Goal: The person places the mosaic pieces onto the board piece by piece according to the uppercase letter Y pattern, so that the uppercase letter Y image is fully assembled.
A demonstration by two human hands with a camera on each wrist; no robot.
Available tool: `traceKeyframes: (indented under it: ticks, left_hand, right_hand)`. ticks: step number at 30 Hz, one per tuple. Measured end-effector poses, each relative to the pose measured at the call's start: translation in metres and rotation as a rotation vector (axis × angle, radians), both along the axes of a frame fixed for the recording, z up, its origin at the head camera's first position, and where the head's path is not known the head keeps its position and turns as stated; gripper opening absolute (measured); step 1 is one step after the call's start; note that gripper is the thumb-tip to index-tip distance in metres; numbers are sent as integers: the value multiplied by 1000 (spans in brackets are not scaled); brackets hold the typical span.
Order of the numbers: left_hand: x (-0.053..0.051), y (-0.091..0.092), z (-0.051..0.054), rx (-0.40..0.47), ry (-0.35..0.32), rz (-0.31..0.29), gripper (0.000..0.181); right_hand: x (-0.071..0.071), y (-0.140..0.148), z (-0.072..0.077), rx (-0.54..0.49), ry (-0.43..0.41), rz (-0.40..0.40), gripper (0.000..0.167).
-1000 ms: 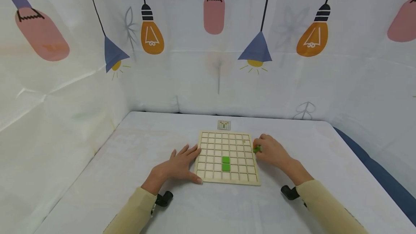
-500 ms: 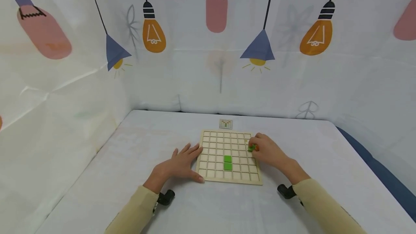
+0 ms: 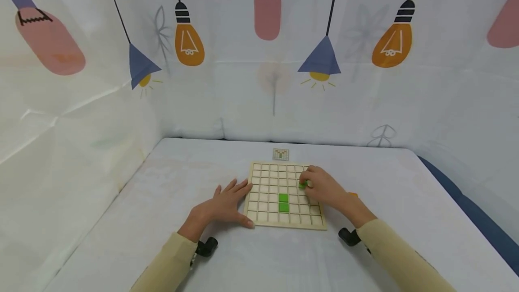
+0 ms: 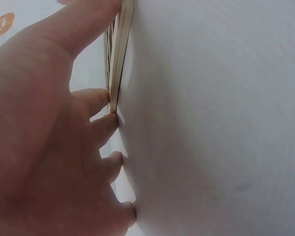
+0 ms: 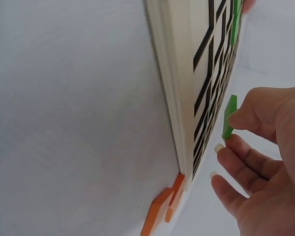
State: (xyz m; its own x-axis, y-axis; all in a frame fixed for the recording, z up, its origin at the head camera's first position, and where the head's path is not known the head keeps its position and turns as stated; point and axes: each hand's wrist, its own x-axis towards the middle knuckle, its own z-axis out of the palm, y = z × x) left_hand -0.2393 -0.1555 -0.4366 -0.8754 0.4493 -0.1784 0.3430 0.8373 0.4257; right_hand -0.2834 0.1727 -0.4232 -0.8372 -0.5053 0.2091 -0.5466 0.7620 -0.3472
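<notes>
A pale wooden grid board [image 3: 263, 218] lies on the table, with two green tiles [image 3: 283, 203] in neighbouring squares of one column. My left hand [image 3: 220, 207] rests at the board's left side, fingers spread; in the left wrist view the thumb and fingertips of that hand [image 4: 54, 113] touch the board's edge [image 4: 119, 64]. Over the board's right part, my right hand [image 3: 326, 188] pinches a green tile [image 3: 302, 185]. The right wrist view shows this green tile [image 5: 230, 117] between thumb and finger of the hand [image 5: 275, 162], above the grid squares.
Behind the board lies a small patterned card [image 3: 280, 154]. Orange tiles [image 5: 157, 211] lie beside the board's edge in the right wrist view; one orange piece [image 3: 353, 194] shows behind the right wrist in the head view. A curtain printed with lamps [image 3: 243, 98] hangs behind the table.
My right hand has moved left from beside the board to over it, carrying the green tile. An orange piece now shows behind the right wrist. The left hand has stayed at the board's side.
</notes>
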Motion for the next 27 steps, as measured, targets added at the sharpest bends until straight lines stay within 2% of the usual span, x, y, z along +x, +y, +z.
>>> traceKeyframes:
  ticks: [8,18,27]
  left_hand:
    - [-1,2,2,2,0,1,115]
    - [1,3,3,-17,-1,3,114]
    - [5,3,6,5,-3,4,113]
  right_hand:
    - [-2,-6,2,5,18,37,19]
    - [-1,-17,-2,-51,-75,50,25]
    - [-4,-26,-5,-19,12,79,24]
